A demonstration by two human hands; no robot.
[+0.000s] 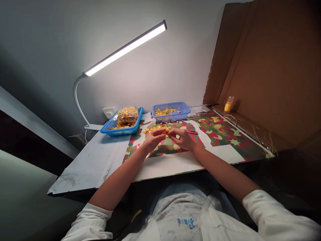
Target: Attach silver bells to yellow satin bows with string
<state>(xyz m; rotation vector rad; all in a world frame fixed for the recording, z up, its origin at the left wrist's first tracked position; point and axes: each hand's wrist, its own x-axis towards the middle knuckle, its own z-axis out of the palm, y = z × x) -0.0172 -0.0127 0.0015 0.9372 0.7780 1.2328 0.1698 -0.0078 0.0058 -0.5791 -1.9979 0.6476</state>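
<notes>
My left hand (153,140) and my right hand (182,138) meet fingertip to fingertip just above the table, each closed in a pinch. What lies between the fingers is too small to make out. Right behind them spreads a pile of small shiny yellow pieces (151,128), partly hidden by my hands. A thin thread (178,154) curves over the table below my right hand. Close by my right hand lies a pink-and-dark tool (192,132), possibly thread snips.
A blue basket (120,132) with bagged yellow pieces stands at the left, and a purple-blue basket (184,115) holds loose ones. Cut threads (214,125) lie on the right. A small jar of yellow stuff (228,105) stands by the cardboard (271,67). A lamp (125,48) overhangs the table.
</notes>
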